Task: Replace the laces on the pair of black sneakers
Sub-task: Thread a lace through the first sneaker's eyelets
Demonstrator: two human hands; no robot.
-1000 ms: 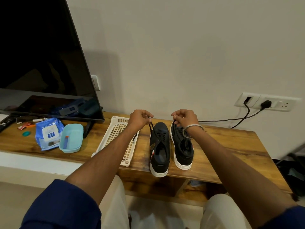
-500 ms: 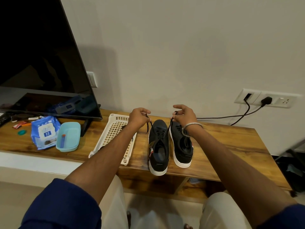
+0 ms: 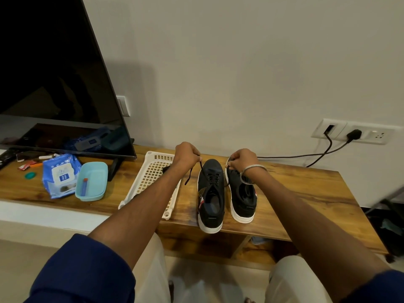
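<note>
On the wooden counter (image 3: 306, 193), a white basket (image 3: 150, 178) lies left of centre; farther left sit a teal box (image 3: 93, 182), a wipes pack (image 3: 60, 174) and a television (image 3: 54, 84). A plug (image 3: 353, 134) sits in the wall socket, far right.

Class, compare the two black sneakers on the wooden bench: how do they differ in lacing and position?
The left sneaker has a black lace crossing its eyelets; on the right sneaker no lacing shows, though the wrist hides its front. The left sneaker's heel juts past the bench edge; the right sneaker sits fully on it. The lace's ends are held by the left hand and the right hand. Both are black with white soles, toes toward the wall.
</note>
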